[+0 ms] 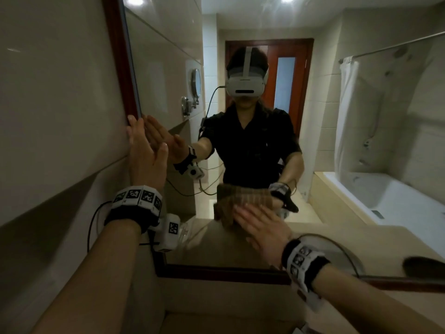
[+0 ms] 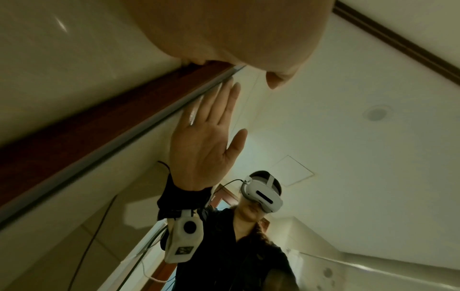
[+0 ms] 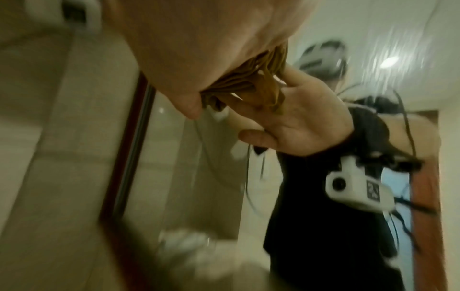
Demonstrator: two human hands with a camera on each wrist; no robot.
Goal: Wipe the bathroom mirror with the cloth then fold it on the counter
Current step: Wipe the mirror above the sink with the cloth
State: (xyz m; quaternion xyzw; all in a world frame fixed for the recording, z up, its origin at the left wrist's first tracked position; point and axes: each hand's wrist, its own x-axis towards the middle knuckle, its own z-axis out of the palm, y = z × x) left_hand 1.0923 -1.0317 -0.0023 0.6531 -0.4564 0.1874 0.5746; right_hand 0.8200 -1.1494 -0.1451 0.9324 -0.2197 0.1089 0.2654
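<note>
A wall mirror (image 1: pixel 243 249) in a dark red wooden frame (image 1: pixel 120 56) fills the head view. My right hand (image 1: pixel 261 229) lies flat, low on the glass, with straight fingers pressing a brown ribbed cloth (image 1: pixel 222 213) against it. The right wrist view shows the cloth (image 3: pixel 248 78) bunched between my right hand (image 3: pixel 199 49) and its reflection. My left hand (image 1: pixel 144 150) rests flat and empty on the mirror's left edge, fingertips at the frame. In the left wrist view the left hand (image 2: pixel 224 29) meets its reflection beside the frame (image 2: pixel 99 122).
A beige counter (image 1: pixel 216 319) runs below the mirror's bottom frame. Beige tiled wall (image 1: pixel 60 116) stands left of the mirror. The glass reflects a person with a headset, a bathtub, a shower curtain and a door. A dark object (image 1: pixel 423 266) sits at the right edge.
</note>
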